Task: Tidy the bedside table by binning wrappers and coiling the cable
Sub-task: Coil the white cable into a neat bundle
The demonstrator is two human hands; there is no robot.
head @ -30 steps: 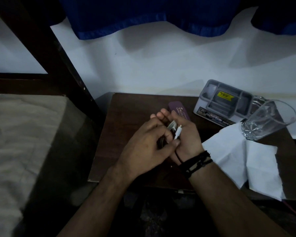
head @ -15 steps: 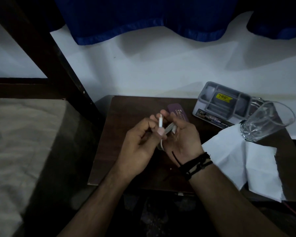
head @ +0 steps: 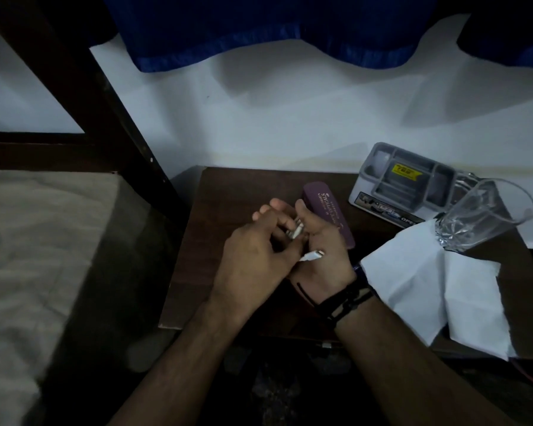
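Observation:
Both hands meet above the middle of the dark wooden bedside table (head: 216, 210). My right hand (head: 323, 250), palm up with black cords at the wrist, cups a small bundle of white cable (head: 296, 232). My left hand (head: 256, 259) lies over it from the left and pinches the cable's free end, whose white plug with a metal tip (head: 313, 255) pokes out to the right across my right palm. Most of the coil is hidden between the hands.
A purple glasses case (head: 336, 213) lies just behind my right hand. At the back right stands a grey compartment box (head: 406, 182), with a clear glass (head: 486, 213) on white paper (head: 425, 290) in front of it. A bed (head: 34, 241) is at the left.
The plug end pointed up between my left fingers half a second ago; my left hand has brought it down and it now points right across my right palm. Hands stay together.

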